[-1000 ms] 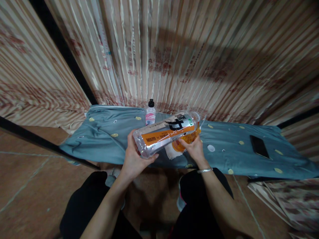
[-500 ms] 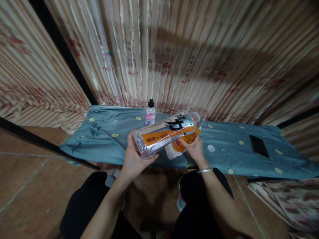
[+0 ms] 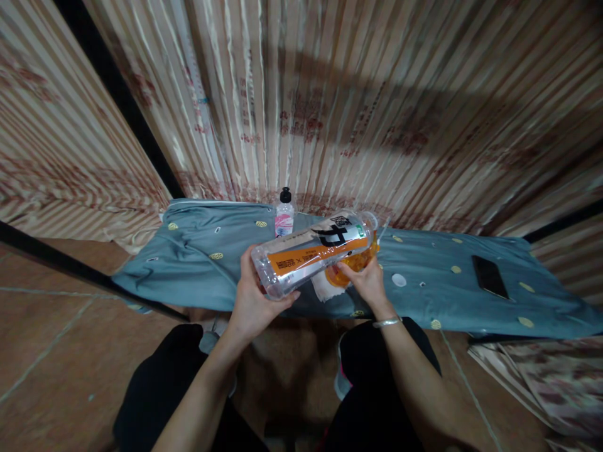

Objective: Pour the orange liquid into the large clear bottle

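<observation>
My left hand [image 3: 259, 304] is closed round the base of a large clear plastic bottle [image 3: 311, 252] with an orange, white and black label. The bottle is tilted, its mouth toward the right and slightly away from me. My right hand [image 3: 368, 279], with a silver bangle on the wrist, is closed on an orange see-through container [image 3: 340, 276] behind and below the bottle. The bottle hides much of this container, so its exact kind does not show. A white tissue [image 3: 326, 290] lies under the container. Whether liquid is passing between them I cannot make out.
A small bottle [image 3: 284, 216] with a black cap and pink label stands at the back of the blue cloth-covered bench [image 3: 198, 273]. A round white cap [image 3: 399, 280] lies right of my right hand. Farther right rests a black phone [image 3: 490, 277]. Pleated curtains hang behind.
</observation>
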The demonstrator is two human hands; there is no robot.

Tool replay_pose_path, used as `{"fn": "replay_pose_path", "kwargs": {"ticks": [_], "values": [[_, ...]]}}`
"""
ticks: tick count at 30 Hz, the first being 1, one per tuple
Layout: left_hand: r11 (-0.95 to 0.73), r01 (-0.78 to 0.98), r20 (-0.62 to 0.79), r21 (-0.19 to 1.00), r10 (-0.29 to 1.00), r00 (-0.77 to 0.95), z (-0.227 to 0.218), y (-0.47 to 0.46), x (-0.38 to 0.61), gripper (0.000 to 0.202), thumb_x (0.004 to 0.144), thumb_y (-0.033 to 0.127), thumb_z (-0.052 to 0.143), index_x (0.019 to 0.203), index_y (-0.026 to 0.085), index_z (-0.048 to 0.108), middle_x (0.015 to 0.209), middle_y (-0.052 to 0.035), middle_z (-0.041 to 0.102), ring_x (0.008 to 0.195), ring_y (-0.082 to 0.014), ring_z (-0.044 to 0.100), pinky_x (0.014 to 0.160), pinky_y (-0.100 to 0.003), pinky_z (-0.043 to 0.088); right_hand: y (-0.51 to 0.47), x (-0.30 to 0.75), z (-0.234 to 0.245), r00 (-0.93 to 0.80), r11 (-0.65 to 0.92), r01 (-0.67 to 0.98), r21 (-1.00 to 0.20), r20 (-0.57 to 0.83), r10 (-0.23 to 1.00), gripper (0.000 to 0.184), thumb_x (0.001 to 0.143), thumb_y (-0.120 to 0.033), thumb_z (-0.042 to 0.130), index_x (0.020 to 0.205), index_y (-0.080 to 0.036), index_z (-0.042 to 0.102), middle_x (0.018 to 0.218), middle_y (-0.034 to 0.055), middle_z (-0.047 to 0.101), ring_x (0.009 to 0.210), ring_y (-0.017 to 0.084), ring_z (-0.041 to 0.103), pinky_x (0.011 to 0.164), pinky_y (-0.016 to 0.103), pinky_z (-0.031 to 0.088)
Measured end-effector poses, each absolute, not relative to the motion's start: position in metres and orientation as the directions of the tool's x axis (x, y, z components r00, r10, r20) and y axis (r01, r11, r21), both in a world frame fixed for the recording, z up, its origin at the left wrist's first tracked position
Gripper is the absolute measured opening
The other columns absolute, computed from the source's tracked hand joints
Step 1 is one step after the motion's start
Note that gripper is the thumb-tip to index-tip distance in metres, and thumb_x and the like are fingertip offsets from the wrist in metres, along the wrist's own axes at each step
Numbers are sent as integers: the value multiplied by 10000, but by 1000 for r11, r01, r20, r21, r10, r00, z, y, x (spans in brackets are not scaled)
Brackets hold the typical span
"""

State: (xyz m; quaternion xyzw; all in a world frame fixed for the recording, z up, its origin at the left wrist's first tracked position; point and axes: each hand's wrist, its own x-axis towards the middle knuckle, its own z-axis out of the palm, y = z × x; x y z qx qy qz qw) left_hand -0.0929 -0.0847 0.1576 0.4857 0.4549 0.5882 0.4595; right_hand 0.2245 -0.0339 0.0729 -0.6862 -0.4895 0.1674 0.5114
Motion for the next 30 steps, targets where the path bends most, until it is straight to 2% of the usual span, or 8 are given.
{"fn": "replay_pose_path", "kwargs": {"ticks": [6,14,24,30], "values": [[-141,-108,129,984,985,-113,160,-85,-92,1143,462,427,1208,1441,354,621,1415,-84,855,1405,-478,885,1284,-682,740,-35,224,76,444,13,503,-864,271,854,1106,643,-952,1029,1434,-226,764,1415,280,942,1359,556,904,1196,739,739],[-106,-145,88,984,988,-129,163,-87,-91,1188,425,414,1223,1449,349,625,1447,-85,862,1424,-487,889,1255,-672,765,-36,224,79,464,-40,494,-868,224,857,1176,598,-947,1030,1467,-206,751,1449,298,928,1390,566,892,1228,735,729],[-138,-116,126,984,986,-106,158,-86,-93,1173,473,444,1232,1472,357,623,1483,-95,858,1452,-495,880,1275,-676,755,-34,227,72,449,1,528,-850,280,848,1148,641,-981,1037,1466,-226,778,1396,265,949,1319,547,909,1156,713,747],[-152,-112,141,982,985,-103,157,-86,-93,1155,487,417,1228,1468,349,622,1477,-97,866,1455,-498,886,1294,-685,748,-35,227,73,466,-30,523,-852,256,847,1185,604,-984,1042,1462,-214,772,1397,279,943,1336,563,901,1170,732,737]]}}
